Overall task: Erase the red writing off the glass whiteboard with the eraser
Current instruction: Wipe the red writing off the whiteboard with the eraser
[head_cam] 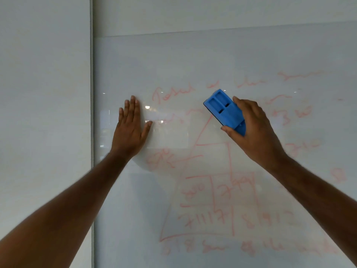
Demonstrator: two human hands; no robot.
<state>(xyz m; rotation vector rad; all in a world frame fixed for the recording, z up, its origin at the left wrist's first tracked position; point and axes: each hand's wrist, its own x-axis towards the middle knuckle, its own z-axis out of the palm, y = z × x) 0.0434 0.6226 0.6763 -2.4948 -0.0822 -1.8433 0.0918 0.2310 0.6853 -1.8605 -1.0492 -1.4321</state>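
A glass whiteboard [193, 59] fills most of the view. Faint red writing [210, 190] covers its middle and right: words on top, a triangle split into boxes with numbers, more scrawl below. My right hand [255, 132] grips a blue eraser [224, 111] and holds it against the glass near the triangle's tip. My left hand [130, 130] lies flat on the board, fingers spread and pointing up, just left of the writing.
The board's left edge [92, 132] runs vertically, with plain pale wall [44, 113] beyond it. The board's top edge [212, 31] crosses the upper view. Ceiling lights reflect in the glass near my left hand.
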